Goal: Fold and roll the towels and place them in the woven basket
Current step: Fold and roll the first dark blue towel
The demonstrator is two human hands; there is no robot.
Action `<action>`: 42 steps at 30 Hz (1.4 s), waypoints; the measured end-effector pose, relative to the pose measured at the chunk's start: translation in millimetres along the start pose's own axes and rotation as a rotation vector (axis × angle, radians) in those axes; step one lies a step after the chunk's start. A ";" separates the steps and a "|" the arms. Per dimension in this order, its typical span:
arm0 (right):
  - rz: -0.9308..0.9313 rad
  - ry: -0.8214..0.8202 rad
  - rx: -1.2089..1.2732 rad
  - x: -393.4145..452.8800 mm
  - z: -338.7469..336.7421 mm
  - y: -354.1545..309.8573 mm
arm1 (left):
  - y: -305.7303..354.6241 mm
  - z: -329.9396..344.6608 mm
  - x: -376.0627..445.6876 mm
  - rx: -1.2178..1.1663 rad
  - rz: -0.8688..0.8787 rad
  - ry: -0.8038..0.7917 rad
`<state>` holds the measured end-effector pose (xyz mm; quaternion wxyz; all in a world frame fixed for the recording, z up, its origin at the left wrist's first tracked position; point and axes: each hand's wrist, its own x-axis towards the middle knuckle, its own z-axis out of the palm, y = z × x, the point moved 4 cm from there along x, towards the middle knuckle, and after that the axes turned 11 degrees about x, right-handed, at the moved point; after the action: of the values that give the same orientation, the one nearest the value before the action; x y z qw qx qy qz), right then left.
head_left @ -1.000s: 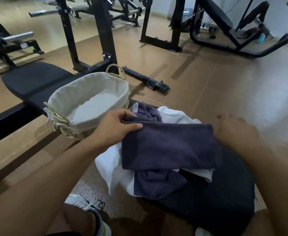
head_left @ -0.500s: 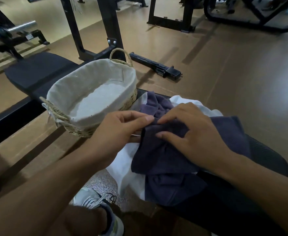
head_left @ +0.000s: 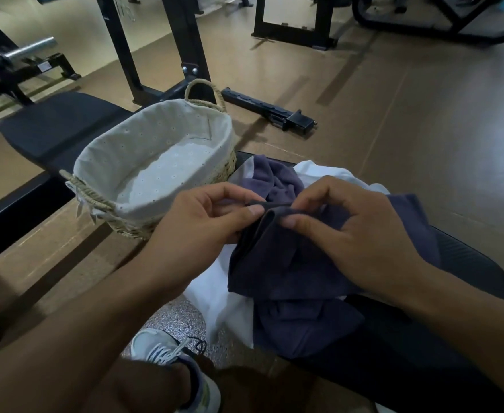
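Note:
A dark purple towel (head_left: 277, 263) lies folded on a black padded bench (head_left: 468, 263), on top of a white towel (head_left: 215, 296) and another purple towel (head_left: 274, 177). My left hand (head_left: 203, 222) pinches the folded towel's near-left corner between thumb and fingers. My right hand (head_left: 355, 231) pinches the same edge right beside it, fingers curled over the cloth. The woven basket (head_left: 218, 165) with a pale cloth lining stands just left of the towels, nothing inside it.
A second black bench pad (head_left: 57, 126) stretches behind the basket. Black rack uprights (head_left: 191, 43) and a loose black bar (head_left: 268, 111) sit on the brown floor beyond. My white shoe (head_left: 167, 356) is on the floor below the towels.
My right hand came across from the towel's right end to its left corner and now pinches the edge beside my left hand. The towel has bunched up toward the left.

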<state>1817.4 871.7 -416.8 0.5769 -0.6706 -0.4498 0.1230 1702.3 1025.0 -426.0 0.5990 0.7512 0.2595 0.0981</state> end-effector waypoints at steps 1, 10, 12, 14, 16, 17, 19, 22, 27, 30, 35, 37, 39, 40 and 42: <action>-0.002 -0.007 -0.007 -0.5 0.4 -0.9 | 1.1 0.6 -1.7 -0.007 0.007 -0.001; 0.052 0.039 -0.018 -6.4 4.4 3.6 | 10.1 7.3 -13.9 0.020 0.091 -0.013; 0.064 0.039 -0.034 -7.5 4.6 5.5 | 12.9 8.2 -16.5 0.120 0.133 -0.017; 0.068 0.033 -0.014 -8.5 4.9 5.5 | 13.5 9.8 -17.4 0.230 0.165 -0.001; 0.041 -0.012 -0.038 -6.1 0.7 1.6 | 9.9 10.0 -15.2 0.243 0.160 0.015; 0.018 -0.053 -0.103 -2.2 -4.8 0.3 | 7.4 9.6 -13.3 0.231 0.151 0.013; -0.016 -0.134 -0.346 9.0 -28.6 9.0 | 1.5 6.9 -8.3 0.210 0.122 0.002; 0.155 -0.200 -0.677 21.5 -84.4 40.8 | -5.3 0.9 -1.4 0.188 0.076 -0.006; 0.420 -0.232 -0.576 7.5 -136.2 84.3 | -12.0 1.7 4.8 0.079 0.038 -0.020; 0.419 -0.177 -0.572 9.8 -141.4 93.1 | -13.0 3.0 6.4 0.089 0.012 -0.005; 0.469 -0.151 -0.540 8.4 -143.2 108.9 | -15.8 1.5 10.6 0.133 -0.006 0.036; 0.484 -0.105 -0.488 5.9 -147.0 114.3 | -18.2 0.6 14.2 0.131 -0.017 0.065; 0.494 -0.033 -0.438 6.0 -153.6 118.8 | -21.0 -1.3 18.3 0.139 -0.027 0.093; 0.503 -0.013 -0.434 6.2 -156.1 120.6 | -22.5 -2.6 20.4 0.150 -0.032 0.107; 0.535 -0.014 -0.433 5.5 -158.2 124.9 | -25.8 -4.5 24.7 0.177 -0.046 0.130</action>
<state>1986.3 779.7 -477.1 0.3651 -0.8709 -0.2778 0.1763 1714.1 1045.2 -453.4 0.5143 0.7871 0.3225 0.1094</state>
